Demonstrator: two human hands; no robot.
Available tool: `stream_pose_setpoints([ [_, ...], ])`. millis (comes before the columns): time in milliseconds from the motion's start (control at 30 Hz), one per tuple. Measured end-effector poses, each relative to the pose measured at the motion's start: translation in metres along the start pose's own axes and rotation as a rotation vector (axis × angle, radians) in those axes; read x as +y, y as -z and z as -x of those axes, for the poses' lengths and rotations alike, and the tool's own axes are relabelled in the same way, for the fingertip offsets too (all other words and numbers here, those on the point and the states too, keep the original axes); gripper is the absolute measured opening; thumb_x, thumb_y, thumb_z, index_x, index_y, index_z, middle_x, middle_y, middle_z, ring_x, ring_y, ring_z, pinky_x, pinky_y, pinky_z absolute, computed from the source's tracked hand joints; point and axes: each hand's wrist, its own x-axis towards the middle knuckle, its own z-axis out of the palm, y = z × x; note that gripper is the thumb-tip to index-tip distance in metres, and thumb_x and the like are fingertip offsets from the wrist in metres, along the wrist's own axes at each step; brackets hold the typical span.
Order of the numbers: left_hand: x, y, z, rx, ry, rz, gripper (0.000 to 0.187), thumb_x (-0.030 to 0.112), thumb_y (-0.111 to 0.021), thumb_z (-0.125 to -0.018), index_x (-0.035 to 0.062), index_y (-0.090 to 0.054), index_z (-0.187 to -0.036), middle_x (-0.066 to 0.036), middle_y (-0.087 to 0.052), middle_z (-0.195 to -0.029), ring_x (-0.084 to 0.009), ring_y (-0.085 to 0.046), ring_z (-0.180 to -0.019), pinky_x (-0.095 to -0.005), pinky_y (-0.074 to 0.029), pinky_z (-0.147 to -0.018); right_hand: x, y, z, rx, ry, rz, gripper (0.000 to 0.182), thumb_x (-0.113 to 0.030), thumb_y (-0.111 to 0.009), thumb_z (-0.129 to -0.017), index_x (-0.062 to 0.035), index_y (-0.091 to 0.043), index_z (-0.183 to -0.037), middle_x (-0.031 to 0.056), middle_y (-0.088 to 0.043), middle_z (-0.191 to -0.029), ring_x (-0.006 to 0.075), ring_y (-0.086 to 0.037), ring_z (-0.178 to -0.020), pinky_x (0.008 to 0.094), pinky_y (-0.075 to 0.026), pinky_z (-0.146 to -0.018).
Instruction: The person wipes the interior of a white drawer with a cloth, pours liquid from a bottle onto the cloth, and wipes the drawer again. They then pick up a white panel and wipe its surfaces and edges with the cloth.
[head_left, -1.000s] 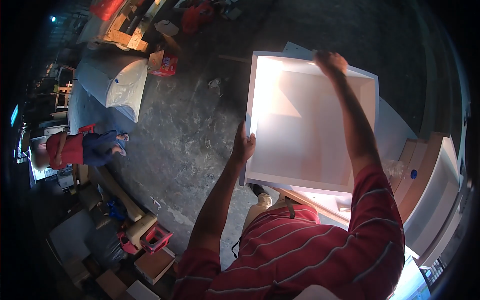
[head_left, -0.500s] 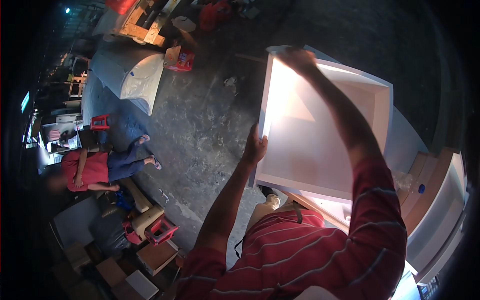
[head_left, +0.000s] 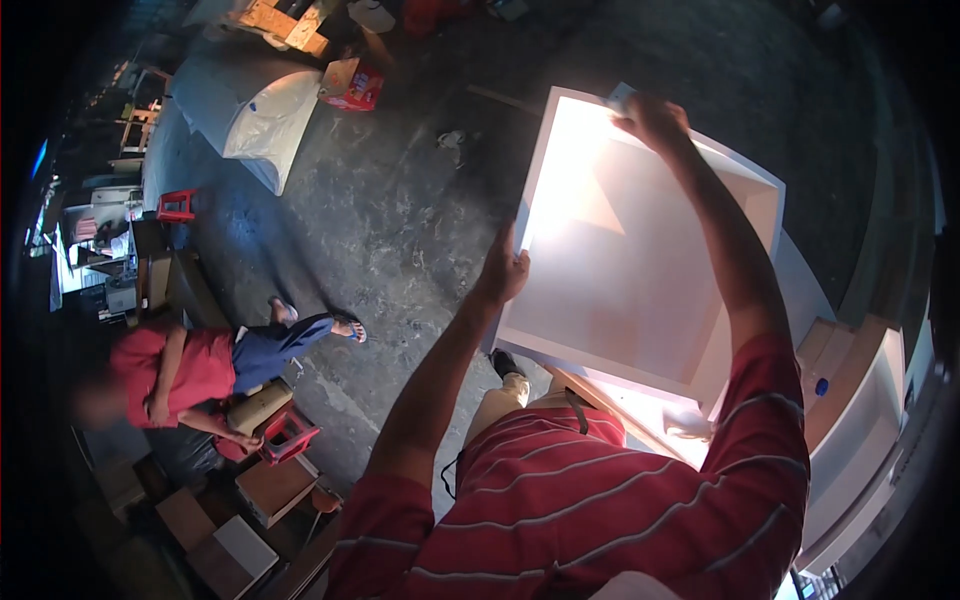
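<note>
A white open-fronted box, like a drawer or cabinet carcass, stands tilted in front of me, its inside brightly lit at the upper left. My left hand grips the box's left edge, thumb on the near side and fingers behind. Up at the top edge is my right hand, its fingers curled at the rim. Whatever lies under those fingers is hidden. Behind the box, a pale flat panel shows at the right.
White-and-brown panels stand at my right. Leftward, a person in a red shirt reaches toward a red stool near stacked boards. A wrapped white bundle and a red carton sit on the concrete floor.
My right hand has moved rightward along the top edge from the box's upper left corner. My left hand still holds the left side. The person at left has moved, an arm now near the stool.
</note>
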Motion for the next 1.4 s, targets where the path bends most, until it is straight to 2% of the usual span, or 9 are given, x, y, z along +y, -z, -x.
stream_pose_setpoints([
  [167, 0.005, 0.002, -0.006, 0.014, -0.040, -0.037, 0.056, -0.001, -0.050, -0.077, -0.0079, -0.033, -0.130, -0.030, -0.043, -0.125, -0.0442, -0.043, -0.117, -0.0424, -0.037, -0.100, -0.041, -0.020, -0.035, 0.230, 0.196, -0.177, 0.036, -0.041, -0.064, -0.081, -0.0115, -0.061, -0.101, 0.0102, -0.066, -0.097, 0.0275, -0.063, -0.093, 0.0441, -0.049, -0.077],
  [467, 0.001, 0.003, -0.007, 0.030, -0.010, -0.064, 0.058, 0.000, -0.051, -0.077, -0.0086, -0.033, -0.131, -0.031, -0.042, -0.128, -0.0444, -0.042, -0.119, -0.0414, -0.037, -0.101, -0.058, 0.000, -0.040, -0.046, -0.101, -0.259, 0.045, -0.052, -0.059, -0.082, -0.0108, -0.063, -0.099, 0.0108, -0.067, -0.095, 0.0297, -0.064, -0.090, 0.0411, -0.048, -0.077],
  [533, 0.004, 0.004, -0.005, 0.016, 0.009, -0.045, 0.058, 0.000, -0.050, -0.077, -0.0089, -0.033, -0.131, -0.031, -0.042, -0.129, -0.0442, -0.042, -0.120, -0.0413, -0.037, -0.101, -0.050, -0.012, -0.036, 0.239, 0.203, -0.280, 0.043, -0.052, -0.053, -0.087, -0.0122, -0.065, -0.098, 0.0097, -0.067, -0.095, 0.0285, -0.064, -0.091, 0.0411, -0.048, -0.077],
  [667, 0.006, 0.005, -0.008, 0.023, -0.010, -0.053, 0.058, 0.000, -0.049, -0.077, -0.0096, -0.032, -0.132, -0.031, -0.041, -0.130, -0.0433, -0.041, -0.121, -0.0407, -0.036, -0.102, -0.052, -0.007, -0.038, 0.243, 0.173, -0.211, 0.049, -0.055, -0.044, -0.089, -0.0130, -0.066, -0.099, 0.0094, -0.068, -0.093, 0.0277, -0.064, -0.092, 0.0415, -0.047, -0.078],
  [767, 0.004, 0.004, -0.007, 0.012, -0.022, -0.051, 0.059, -0.001, -0.049, -0.076, -0.0096, -0.031, -0.132, -0.031, -0.040, -0.130, -0.0434, -0.041, -0.122, -0.0406, -0.035, -0.103, -0.059, 0.009, -0.043, -0.090, -0.114, -0.225, 0.060, -0.065, -0.037, -0.087, -0.0144, -0.065, -0.104, 0.0100, -0.066, -0.099, 0.0272, -0.063, -0.096, 0.0415, -0.047, -0.079],
  [900, -0.003, 0.004, -0.008, 0.001, -0.054, -0.066, 0.061, -0.002, -0.047, -0.076, -0.0092, -0.030, -0.133, -0.031, -0.040, -0.131, -0.0441, -0.040, -0.122, -0.0411, -0.035, -0.103, -0.068, 0.003, -0.036, -0.048, -0.136, -0.148, 0.052, -0.061, -0.043, -0.086, -0.0172, -0.065, -0.104, 0.0090, -0.065, -0.103, 0.0275, -0.063, -0.096, 0.0426, -0.047, -0.079],
  [967, -0.001, 0.005, -0.009, -0.024, -0.038, -0.062, 0.061, -0.002, -0.048, -0.076, -0.0092, -0.030, -0.133, -0.032, -0.040, -0.131, -0.0442, -0.040, -0.122, -0.0413, -0.034, -0.104, -0.055, -0.012, -0.031, 0.178, 0.120, -0.305, 0.046, -0.058, -0.051, -0.084, -0.0179, -0.065, -0.104, 0.0082, -0.064, -0.102, 0.0282, -0.062, -0.096, 0.0450, -0.047, -0.078],
  [1200, -0.001, 0.005, -0.007, -0.011, -0.039, -0.066, 0.061, -0.002, -0.046, -0.075, -0.0090, -0.030, -0.133, -0.031, -0.042, -0.129, -0.0441, -0.041, -0.121, -0.0421, -0.034, -0.103, -0.058, 0.006, -0.042, -0.022, 0.078, -0.074, 0.041, -0.052, -0.057, -0.083, -0.0169, -0.064, -0.103, 0.0069, -0.065, -0.098, 0.0261, -0.062, -0.097, 0.0449, -0.046, -0.083],
  [1400, 0.000, 0.003, -0.006, -0.004, -0.029, -0.084, 0.060, -0.002, -0.045, -0.075, -0.0088, -0.031, -0.133, -0.031, -0.042, -0.129, -0.0436, -0.041, -0.121, -0.0424, -0.034, -0.103, -0.055, -0.002, -0.053, 0.018, 0.054, -0.279, 0.059, -0.061, -0.034, -0.090, -0.0130, -0.068, -0.099, 0.0123, -0.067, -0.094, 0.0296, -0.063, -0.095, 0.0435, -0.048, -0.081],
])
